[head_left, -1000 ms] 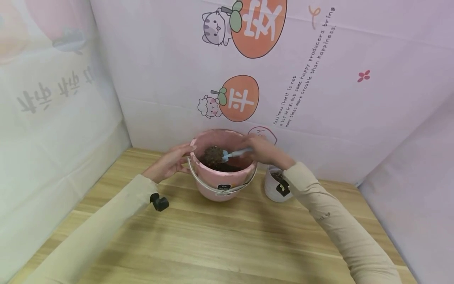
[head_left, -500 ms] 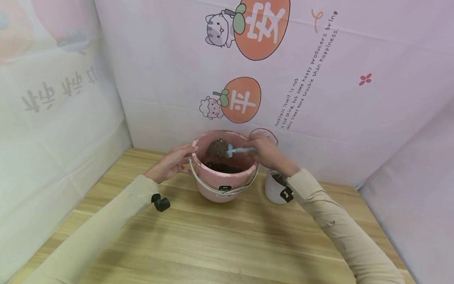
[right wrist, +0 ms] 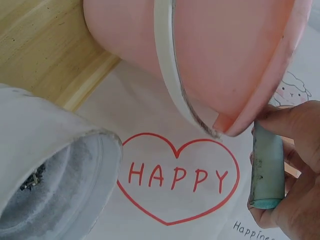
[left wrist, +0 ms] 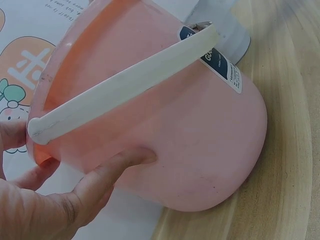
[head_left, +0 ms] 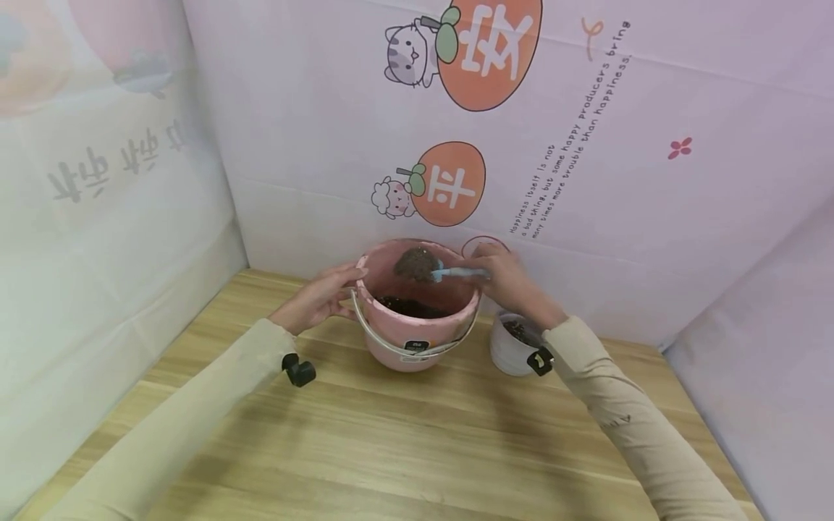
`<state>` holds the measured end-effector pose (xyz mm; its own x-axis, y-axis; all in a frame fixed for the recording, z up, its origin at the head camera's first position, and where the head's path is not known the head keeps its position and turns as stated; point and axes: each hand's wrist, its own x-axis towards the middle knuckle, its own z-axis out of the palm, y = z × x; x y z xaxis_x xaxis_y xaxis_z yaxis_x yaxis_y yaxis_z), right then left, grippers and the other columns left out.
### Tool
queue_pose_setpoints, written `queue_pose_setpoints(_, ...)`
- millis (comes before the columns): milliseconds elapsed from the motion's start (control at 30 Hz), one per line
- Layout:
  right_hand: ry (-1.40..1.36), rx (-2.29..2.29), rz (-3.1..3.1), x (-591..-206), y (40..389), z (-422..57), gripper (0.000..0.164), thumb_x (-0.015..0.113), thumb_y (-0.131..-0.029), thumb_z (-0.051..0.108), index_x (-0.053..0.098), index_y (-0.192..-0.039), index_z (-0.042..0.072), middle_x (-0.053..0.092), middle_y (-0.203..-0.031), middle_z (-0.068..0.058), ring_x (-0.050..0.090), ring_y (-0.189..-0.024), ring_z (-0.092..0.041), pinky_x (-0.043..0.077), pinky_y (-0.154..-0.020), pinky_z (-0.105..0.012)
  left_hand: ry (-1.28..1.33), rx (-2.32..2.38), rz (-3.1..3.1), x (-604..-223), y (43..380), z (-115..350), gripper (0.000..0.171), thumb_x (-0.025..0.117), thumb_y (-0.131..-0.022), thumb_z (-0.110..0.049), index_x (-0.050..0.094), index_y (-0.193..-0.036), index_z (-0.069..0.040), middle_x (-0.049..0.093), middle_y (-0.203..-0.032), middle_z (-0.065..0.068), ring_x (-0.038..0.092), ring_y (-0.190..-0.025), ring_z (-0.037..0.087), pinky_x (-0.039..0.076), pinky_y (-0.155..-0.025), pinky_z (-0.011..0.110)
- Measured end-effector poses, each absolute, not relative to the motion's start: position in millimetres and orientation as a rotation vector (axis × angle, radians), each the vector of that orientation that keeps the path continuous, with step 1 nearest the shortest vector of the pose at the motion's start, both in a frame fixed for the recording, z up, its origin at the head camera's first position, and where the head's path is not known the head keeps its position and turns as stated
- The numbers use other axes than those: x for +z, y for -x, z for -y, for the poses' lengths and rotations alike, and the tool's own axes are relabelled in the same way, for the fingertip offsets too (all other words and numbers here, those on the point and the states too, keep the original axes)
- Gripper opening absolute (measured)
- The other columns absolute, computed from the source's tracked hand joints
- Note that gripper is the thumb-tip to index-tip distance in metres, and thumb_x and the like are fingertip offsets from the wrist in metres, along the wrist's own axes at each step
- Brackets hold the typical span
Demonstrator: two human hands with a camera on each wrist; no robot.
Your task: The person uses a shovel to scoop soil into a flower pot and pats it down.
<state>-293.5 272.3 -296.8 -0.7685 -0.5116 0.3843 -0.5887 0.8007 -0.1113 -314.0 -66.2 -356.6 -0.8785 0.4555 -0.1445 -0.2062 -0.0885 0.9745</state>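
Note:
A pink bucket [head_left: 387,334] with a white handle stands at the back of the table, dark soil [head_left: 412,307] in its bottom. My left hand [head_left: 319,297] holds its left side, fingers at the rim and the thumb [left wrist: 127,159] pressed on the outer wall. In my right hand [head_left: 511,281] is the light-blue handle of a garden trowel [head_left: 464,272], gripped over the bucket's right rim. A heaped clump of soil [head_left: 417,264] covers the trowel's blade inside the bucket mouth. Just right of the bucket, below my right wrist, stands a white pot [head_left: 508,352] with some soil in it.
A printed cloth [head_left: 313,145] hangs right behind the bucket, with more cloth on both sides. Wooden tabletop [head_left: 391,441] extends in front. Black wrist mounts [head_left: 300,370] sit at both cuffs. The bucket's white handle [left wrist: 125,82] hangs down over its front.
My right hand has raised the soil-laden trowel from low in the bucket and drawn it right, toward the rim. The left hand keeps its hold on the bucket.

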Motion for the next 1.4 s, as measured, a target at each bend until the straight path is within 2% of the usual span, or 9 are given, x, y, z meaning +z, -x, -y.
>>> queue_pose_setpoints(333, -0.821, 0.334, 2.649, -292.9, 292.1, -288.1, 0.032, 0.078, -0.090, 0.001, 0.078, -0.122, 0.006, 0.072, -0.110, -0.013, 0.059, -0.109, -0.033, 0.048, -0.096, -0.052, -0.282, 2.011, -1.750, -357.1, 314.0, 67.0, 0.056, 0.046, -0.113, -0.025, 0.031, -0.163, -0.004, 0.054, -0.085, -0.008, 0.065, -0.090, 0.010, 0.064, -0.082, 0.038)
queue_pose_setpoints(433, -0.824, 0.334, 2.632, -292.2, 290.8, -293.4, 0.030, 0.078, -0.091, 0.002, 0.078, -0.120, 0.004, 0.072, -0.109, -0.015, 0.060, -0.107, -0.034, 0.049, -0.095, -0.052, -0.275, 2.011, -1.750, -357.4, 314.2, 66.6, 0.056, 0.047, -0.113, -0.025, 0.032, -0.163, -0.005, 0.054, -0.086, -0.008, 0.065, -0.092, 0.011, 0.064, -0.082, 0.038)
queue_pose_setpoints(800, -0.812, 0.309, 2.555, -285.3, 281.6, -321.8, 0.026, 0.080, -0.088, 0.000, 0.079, -0.114, 0.001, 0.069, -0.095, -0.014, 0.059, -0.090, -0.032, 0.050, -0.080, -0.046, -0.266, 2.005, -1.756, -359.4, 315.6, 64.5, 0.058, 0.047, -0.112, -0.025, 0.030, -0.164, -0.007, 0.055, -0.092, -0.006, 0.062, -0.103, 0.015, 0.063, -0.084, 0.040)
queue_pose_setpoints(967, -0.753, 0.293, 2.583, -278.7, 277.2, -339.7, 0.025, 0.079, -0.090, 0.002, 0.078, -0.115, 0.000, 0.069, -0.096, -0.015, 0.060, -0.091, -0.033, 0.050, -0.081, -0.049, -0.270, 2.003, -1.761, -359.4, 315.7, 64.9, 0.058, 0.047, -0.112, -0.026, 0.030, -0.164, -0.006, 0.055, -0.094, -0.005, 0.061, -0.106, 0.016, 0.064, -0.084, 0.040)
queue_pose_setpoints(1200, -0.678, 0.296, 2.641, -272.2, 267.4, -360.7, 0.027, 0.079, -0.091, 0.005, 0.077, -0.117, -0.001, 0.069, -0.101, -0.016, 0.061, -0.096, -0.035, 0.050, -0.084, -0.053, -0.277, 1.997, -1.767, -357.7, 314.9, 64.8, 0.057, 0.046, -0.113, -0.026, 0.031, -0.163, -0.005, 0.056, -0.109, 0.002, 0.061, -0.107, 0.017, 0.064, -0.082, 0.038)
queue_pose_setpoints(1400, -0.659, 0.310, 2.656, -270.3, 258.7, -376.8, 0.026, 0.079, -0.093, 0.008, 0.078, -0.118, 0.000, 0.069, -0.102, -0.016, 0.060, -0.095, -0.034, 0.048, -0.078, -0.046, -0.277, 1.990, -1.774, -357.7, 315.8, 63.8, 0.057, 0.045, -0.113, -0.026, 0.031, -0.163, -0.005, 0.056, -0.120, 0.007, 0.061, -0.108, 0.017, 0.064, -0.084, 0.039)
